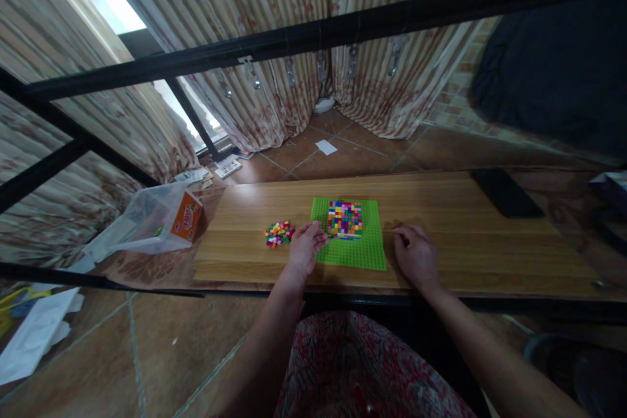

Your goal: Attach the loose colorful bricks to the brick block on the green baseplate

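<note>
A green studded baseplate (350,255) lies on the wooden board, bearing a square block of many-coloured toy bricks (345,219) in its upper middle. My left hand (306,245) is over the plate's left edge, fingertips pinched close to the lower left corner of the block. Anything between those fingertips is too small to make out. Just left of that hand is a heap of loose toy bricks (279,234), partly behind the fingers. Right of the plate, my right hand (415,255) rests on the board, its fingers curled in with nothing visible in them.
A clear plastic box (151,215) with an orange label stands left of the wooden board (465,241). A dark flat object (507,192) lies at the board's far right. A black metal bar (294,39) crosses in front of the curtains. A white tray (36,336) is at lower left.
</note>
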Tool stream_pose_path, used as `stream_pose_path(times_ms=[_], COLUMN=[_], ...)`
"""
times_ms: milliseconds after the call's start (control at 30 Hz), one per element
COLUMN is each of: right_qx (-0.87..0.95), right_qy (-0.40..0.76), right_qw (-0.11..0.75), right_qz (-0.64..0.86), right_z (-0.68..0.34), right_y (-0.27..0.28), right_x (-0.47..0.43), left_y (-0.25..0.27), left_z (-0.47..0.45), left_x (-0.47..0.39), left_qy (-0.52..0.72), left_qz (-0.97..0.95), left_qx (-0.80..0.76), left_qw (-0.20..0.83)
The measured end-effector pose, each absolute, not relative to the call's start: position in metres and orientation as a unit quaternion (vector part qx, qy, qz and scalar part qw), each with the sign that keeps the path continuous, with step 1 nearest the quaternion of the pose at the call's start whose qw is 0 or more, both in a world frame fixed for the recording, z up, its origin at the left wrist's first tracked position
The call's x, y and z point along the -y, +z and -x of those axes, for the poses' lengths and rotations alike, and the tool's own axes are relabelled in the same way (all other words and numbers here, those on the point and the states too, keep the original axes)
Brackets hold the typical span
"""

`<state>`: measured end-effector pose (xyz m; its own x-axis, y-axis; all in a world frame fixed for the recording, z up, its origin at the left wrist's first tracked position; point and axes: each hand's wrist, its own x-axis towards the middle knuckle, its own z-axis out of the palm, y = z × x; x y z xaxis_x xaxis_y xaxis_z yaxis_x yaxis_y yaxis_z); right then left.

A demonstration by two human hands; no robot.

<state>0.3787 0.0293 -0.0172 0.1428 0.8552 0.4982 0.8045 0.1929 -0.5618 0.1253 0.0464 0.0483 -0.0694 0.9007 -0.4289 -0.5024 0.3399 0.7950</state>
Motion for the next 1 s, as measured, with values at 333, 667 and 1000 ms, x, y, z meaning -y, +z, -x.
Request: stream_pose_path(times_ms=[333, 667, 1000], right_qx=[0.652, 0.664, 0.664], right_qy=[0.034, 0.018, 0.044], right_qw=[0.409, 0.402, 0.396], right_qz=[0.638, 0.631, 0.632], right_z=[-0.379, -0.384, -0.395], right_y=[-0.017, -0.02, -0.023], right_x=[-0.028, -0.03, -0.032], left_y=[0.042, 0.04, 0.03], left_z=[-0.14, -0.149, -0.122], left_x=[-0.053, -0.042, -0.015], left_qy=[0.532, 0.541, 0.579], left_qz=[-0.294, -0.264, -0.361], left_qx=[-0.549, -0.559, -0.531], left_qw=[0.574, 0.57, 0.503])
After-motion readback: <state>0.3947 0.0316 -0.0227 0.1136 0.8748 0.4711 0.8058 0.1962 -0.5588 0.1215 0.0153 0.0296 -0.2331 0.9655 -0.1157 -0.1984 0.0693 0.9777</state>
